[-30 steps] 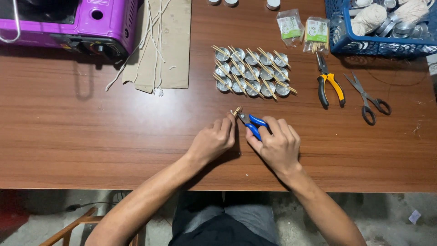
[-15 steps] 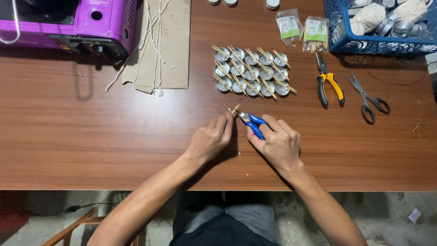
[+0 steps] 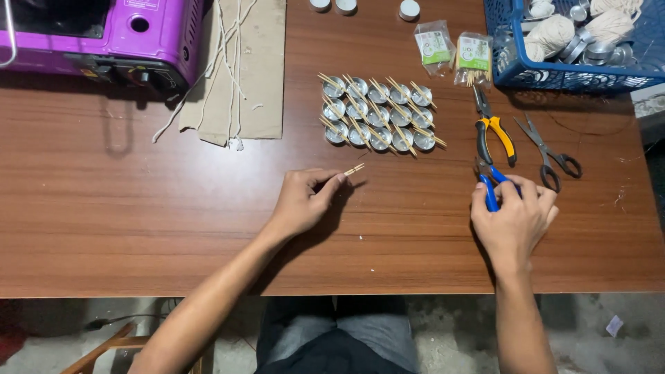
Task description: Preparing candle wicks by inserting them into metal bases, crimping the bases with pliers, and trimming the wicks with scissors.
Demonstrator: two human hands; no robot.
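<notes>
1. Brown wooden table (image 3: 138,228) fills the view, with the person seated at its near edge.
2. A short wooden stick (image 3: 354,169) sits pinched in the closed fingertips of the left hand (image 3: 305,201); its free end pokes out up and to the right, long axis slanting toward the cups.
3. Blue-handled pliers (image 3: 490,187) lie under the right hand (image 3: 514,218), whose fingers are curled around the handles, the tool's nose pointing away from the person.
4. The two hands are well apart; the stick lies to the left of the pliers, and the left hand is the nearer one to the cups.
5. Just beyond the stick stands a block of small metal cups (image 3: 377,114), each with sticks laid across it.
6. Further right are yellow-handled pliers (image 3: 495,131) and scissors (image 3: 551,149).
7. At the far edge: a purple stove (image 3: 104,34), cardboard with strings (image 3: 239,69), and a blue basket (image 3: 575,41).
</notes>
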